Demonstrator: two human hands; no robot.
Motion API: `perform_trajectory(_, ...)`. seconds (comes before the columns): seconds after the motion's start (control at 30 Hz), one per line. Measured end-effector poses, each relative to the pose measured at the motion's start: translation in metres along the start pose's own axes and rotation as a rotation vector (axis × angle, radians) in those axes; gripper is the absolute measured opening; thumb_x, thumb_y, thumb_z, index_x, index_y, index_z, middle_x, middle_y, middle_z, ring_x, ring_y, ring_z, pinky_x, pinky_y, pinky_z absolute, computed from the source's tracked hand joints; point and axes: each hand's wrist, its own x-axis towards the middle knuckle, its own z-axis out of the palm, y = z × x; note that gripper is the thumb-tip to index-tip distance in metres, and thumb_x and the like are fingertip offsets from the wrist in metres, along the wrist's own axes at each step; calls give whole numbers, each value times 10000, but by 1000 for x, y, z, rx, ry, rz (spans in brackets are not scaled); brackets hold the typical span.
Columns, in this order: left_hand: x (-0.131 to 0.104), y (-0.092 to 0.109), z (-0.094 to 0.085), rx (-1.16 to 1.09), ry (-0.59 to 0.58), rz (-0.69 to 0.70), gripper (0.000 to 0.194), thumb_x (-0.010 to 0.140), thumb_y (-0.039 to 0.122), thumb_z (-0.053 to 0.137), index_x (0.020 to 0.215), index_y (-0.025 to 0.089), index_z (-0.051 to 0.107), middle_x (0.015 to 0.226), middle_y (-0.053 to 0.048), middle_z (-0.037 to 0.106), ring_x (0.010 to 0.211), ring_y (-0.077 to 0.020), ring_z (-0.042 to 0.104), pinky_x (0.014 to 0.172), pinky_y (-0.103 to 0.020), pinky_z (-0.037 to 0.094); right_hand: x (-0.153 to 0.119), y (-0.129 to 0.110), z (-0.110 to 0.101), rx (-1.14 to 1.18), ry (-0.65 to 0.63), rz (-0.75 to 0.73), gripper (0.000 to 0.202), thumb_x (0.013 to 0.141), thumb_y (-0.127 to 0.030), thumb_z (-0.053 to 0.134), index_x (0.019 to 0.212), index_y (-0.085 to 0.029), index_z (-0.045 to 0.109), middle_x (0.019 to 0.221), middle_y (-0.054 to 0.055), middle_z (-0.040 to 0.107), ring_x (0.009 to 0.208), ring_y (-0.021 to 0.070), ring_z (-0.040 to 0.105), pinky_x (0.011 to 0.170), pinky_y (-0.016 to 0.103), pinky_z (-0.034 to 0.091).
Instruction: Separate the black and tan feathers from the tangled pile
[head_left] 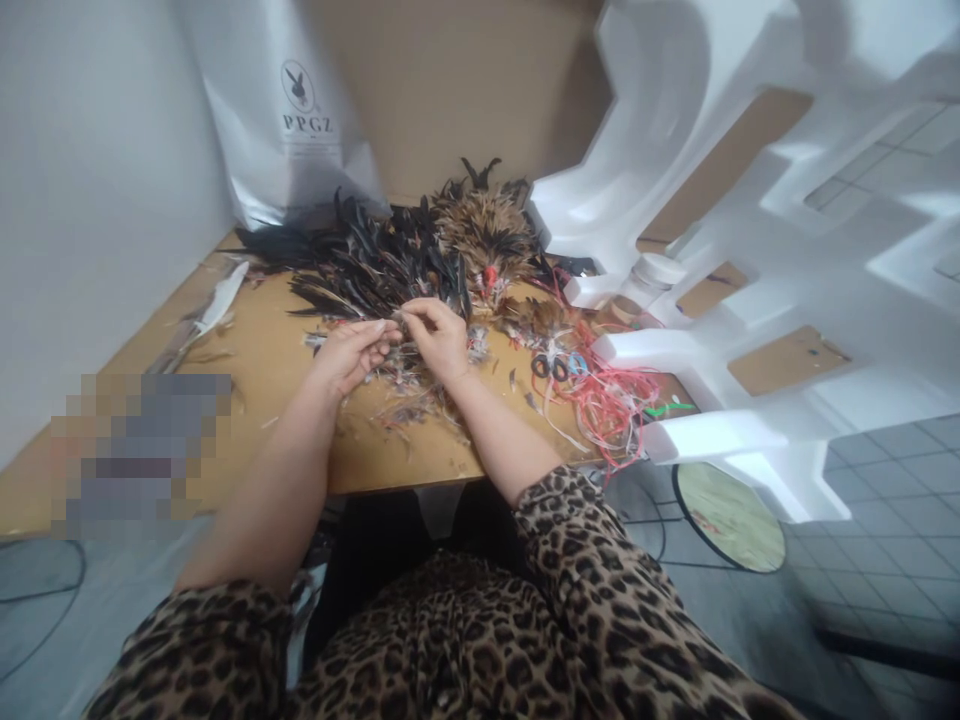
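Observation:
Over the table, my left hand point(352, 357) and my right hand point(441, 342) meet with their fingertips pinched close together. Whatever lies between those fingertips is too small to make out. Just beyond the hands spreads a pile of long black feathers point(367, 250). To its right stands a bushy bundle of brown feathers point(484, 225) with a red spot at its base. Below my hands, small feather scraps point(409, 413) are strewn over the tabletop.
The yellow-brown table point(247, 400) holds a white feather point(223, 298) at left, scissors point(550, 368) and tangled pink-red string point(611, 405) at right. A white printed bag point(292, 130) stands behind. White foam pieces point(697, 440) jut over the right edge, near a white-lidded container point(657, 270).

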Motion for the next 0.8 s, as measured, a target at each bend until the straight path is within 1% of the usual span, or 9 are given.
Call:
perform_trajectory(0.1, 1, -2, -2, -80, -44, -3, 172, 681, 214, 706, 798, 91, 679, 678, -58, 643, 526, -59, 537, 440, -141, 391, -4, -1, 2, -121, -113, -135, 233, 884, -295, 450, 885, -186, 655, 1029, 68, 619, 1007, 131, 556, 918, 274, 434)
perform_trajectory(0.17, 2, -2, -4, -109, -52, -3, 151, 675, 192, 712, 780, 92, 671, 618, -32, 610, 524, -60, 540, 448, -139, 398, -5, -1, 4, -191, -157, -177, 231, 886, -286, 449, 904, -201, 663, 1086, 69, 601, 1046, 137, 536, 929, 285, 431)
perform_trajectory(0.3, 2, 0, -5, -143, -46, -17, 138, 654, 153, 718, 767, 96, 664, 603, -22, 601, 515, -56, 536, 440, -135, 392, -6, -2, 4, -238, -188, -190, 213, 878, -286, 467, 921, -215, 663, 1136, 73, 575, 1077, 154, 514, 940, 313, 424)
perform_trajectory(0.37, 1, 2, -4, -154, -37, -21, 128, 635, 147, 727, 731, 101, 655, 591, -17, 595, 501, -52, 523, 429, -132, 377, -6, -3, 4, -207, -195, -193, 207, 869, -286, 478, 919, -206, 661, 1133, 80, 573, 1080, 158, 514, 947, 320, 420)
perform_trajectory(0.43, 1, 4, -3, -134, -8, -7, 137, 611, 151, 741, 702, 103, 650, 587, -14, 595, 488, -44, 506, 418, -127, 359, -6, -4, 5, -129, -168, -167, 203, 857, -283, 487, 916, -191, 657, 1121, 86, 576, 1069, 155, 522, 943, 315, 422)
perform_trajectory(0.5, 0, 4, -2, -66, 41, 33, 156, 597, 177, 751, 700, 106, 657, 613, -22, 617, 484, -39, 496, 410, -125, 344, -5, -6, 6, -15, -92, -72, 200, 841, -294, 502, 894, -175, 654, 1081, 84, 591, 1029, 147, 540, 914, 301, 437)
perform_trajectory(0.6, -1, 2, 1, 82, 100, 101, 184, 601, 233, 752, 718, 117, 671, 675, -42, 657, 479, -39, 491, 406, -133, 336, -2, -6, 8, 184, 18, 217, 227, 801, -356, 546, 829, -156, 649, 919, 59, 631, 866, 130, 573, 813, 275, 466)
perform_trajectory(0.7, -1, -2, 2, 213, 121, 149, 183, 614, 267, 740, 717, 127, 682, 679, -47, 667, 457, -41, 478, 399, -145, 331, 2, -3, 9, 401, -13, 517, 290, 728, -423, 618, 799, -143, 647, 750, 17, 634, 699, 101, 558, 716, 250, 464)
perform_trajectory(0.8, -1, -5, 3, 317, 108, 170, 174, 635, 284, 728, 709, 131, 693, 665, -49, 665, 440, -40, 467, 396, -152, 334, 2, 1, 11, 566, -85, 662, 318, 641, -424, 696, 773, -141, 640, 666, -14, 618, 619, 75, 534, 647, 217, 447)
